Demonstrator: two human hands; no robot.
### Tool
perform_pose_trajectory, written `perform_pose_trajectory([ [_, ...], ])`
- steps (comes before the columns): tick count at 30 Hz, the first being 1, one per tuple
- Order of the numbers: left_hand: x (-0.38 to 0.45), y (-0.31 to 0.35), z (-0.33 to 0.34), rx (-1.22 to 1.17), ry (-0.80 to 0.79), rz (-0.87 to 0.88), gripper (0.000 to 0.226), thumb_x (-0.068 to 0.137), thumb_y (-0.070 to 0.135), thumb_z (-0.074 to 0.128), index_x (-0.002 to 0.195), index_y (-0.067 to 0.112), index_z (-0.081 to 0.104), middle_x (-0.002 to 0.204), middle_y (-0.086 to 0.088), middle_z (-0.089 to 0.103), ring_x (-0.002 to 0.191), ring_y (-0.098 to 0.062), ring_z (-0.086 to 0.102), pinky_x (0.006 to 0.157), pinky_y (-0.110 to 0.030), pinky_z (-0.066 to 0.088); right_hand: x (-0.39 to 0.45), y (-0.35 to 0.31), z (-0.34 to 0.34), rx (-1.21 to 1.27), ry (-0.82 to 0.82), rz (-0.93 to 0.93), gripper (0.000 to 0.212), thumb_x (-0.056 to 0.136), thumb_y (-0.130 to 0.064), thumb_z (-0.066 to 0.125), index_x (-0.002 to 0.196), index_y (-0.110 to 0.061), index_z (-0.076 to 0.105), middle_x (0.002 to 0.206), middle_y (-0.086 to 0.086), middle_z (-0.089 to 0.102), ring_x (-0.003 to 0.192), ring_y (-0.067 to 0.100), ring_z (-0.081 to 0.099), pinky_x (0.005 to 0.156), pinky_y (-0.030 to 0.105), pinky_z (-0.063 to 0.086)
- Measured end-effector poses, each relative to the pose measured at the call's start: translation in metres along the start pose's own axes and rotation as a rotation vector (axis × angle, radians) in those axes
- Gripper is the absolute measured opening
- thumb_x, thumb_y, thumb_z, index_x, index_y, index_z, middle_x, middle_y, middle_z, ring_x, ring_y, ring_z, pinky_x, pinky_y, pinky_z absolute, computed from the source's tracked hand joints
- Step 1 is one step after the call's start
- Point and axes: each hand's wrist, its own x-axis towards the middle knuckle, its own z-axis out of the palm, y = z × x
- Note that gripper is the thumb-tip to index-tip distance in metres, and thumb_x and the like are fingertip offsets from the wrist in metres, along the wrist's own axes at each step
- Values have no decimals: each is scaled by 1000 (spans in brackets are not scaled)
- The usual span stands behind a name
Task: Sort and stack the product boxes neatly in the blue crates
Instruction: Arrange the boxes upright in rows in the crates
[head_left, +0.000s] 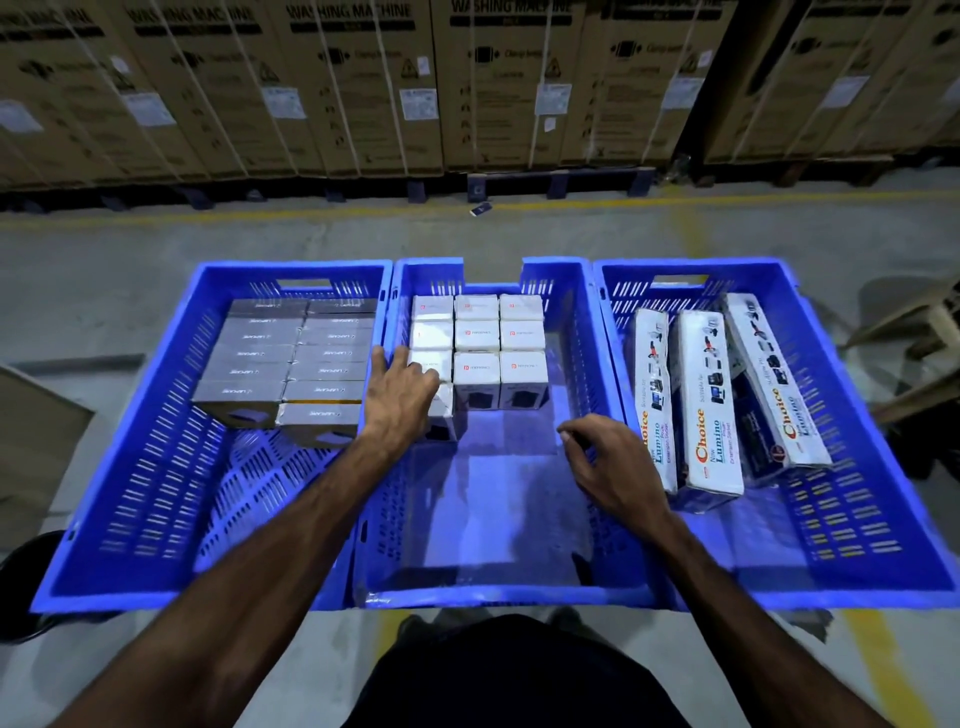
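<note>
From the head view, the left hand (402, 392) lay with straight fingers pressed on the nearest white box (441, 410) in the left column of the middle crate (582, 332), where small white boxes (498, 338) stood in tidy rows at the far end. The right hand (608, 467) hovered above the crate floor, fingers loosely curled, holding nothing.

These white cartons looked light, stiff and smooth-faced; a pinch across two opposite sides should lift one, though glossy card might slip.

The left crate (130, 467) held two columns of grey boxes (291, 358). The right crate (857, 519) held long boxes (711, 415) leaning askew.

The crates sat side by side above a concrete floor (104, 249) with yellow lines; what carried them was hidden. Washing-machine cartons (363, 78) lined the far wall.
</note>
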Motion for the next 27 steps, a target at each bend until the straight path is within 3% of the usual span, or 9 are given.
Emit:
perform_pose_trajectory([
  [6, -17, 9, -2, -84, 64, -11, 33, 80, 23, 75, 111, 20, 67, 108, -6, 72, 118, -33, 56, 110, -57, 29, -1, -3, -3, 66, 28, 20, 11, 101, -17, 63, 99, -13, 73, 91, -1, 73, 79, 19, 66, 73, 42, 55],
  [10, -28, 29, -3, -204, 214, 24, 25, 80, 36, 74, 99, 21, 68, 97, -4, 73, 103, -32, 60, 99, -54, 32, -3, -7, -8, 159, 83, 71, 12, 99, -18, 64, 99, -13, 76, 90, 0, 76, 78, 17, 69, 72, 42, 57],
  [14, -34, 70, -21, -457, 328, 142, 19, 90, 42, 63, 99, 26, 69, 96, 3, 75, 97, -26, 63, 93, -46, 39, -12, -13, -18, 296, 193, 174, 14, 97, -18, 67, 101, -13, 79, 87, -4, 77, 78, 7, 70, 74, 32, 57],
  [18, -34, 118, -47, -816, 304, 243, 18, 92, 39, 69, 99, 22, 70, 92, 6, 73, 90, -23, 64, 78, -40, 52, -30, 0, -36, 365, 278, 319, 9, 99, -15, 69, 100, -18, 78, 82, -8, 75, 74, 7, 70, 69, 30, 55],
  [23, -28, 174, -73, -1007, 343, 327, 11, 89, 30, 75, 94, 20, 73, 86, 6, 73, 81, -23, 65, 75, -38, 53, -62, 35, -76, 246, 402, 491, 9, 97, -15, 71, 101, -18, 79, 78, -6, 74, 72, 10, 71, 70, 36, 58],
  [27, -13, 209, -84, -1007, 362, 410, 7, 89, 26, 74, 92, 20, 73, 83, 6, 72, 78, -24, 62, 74, -40, 51, -80, 77, -104, 79, 306, 605, 10, 95, -22, 72, 103, -20, 78, 91, 0, 79, 85, 18, 75, 79, 41, 60],
])
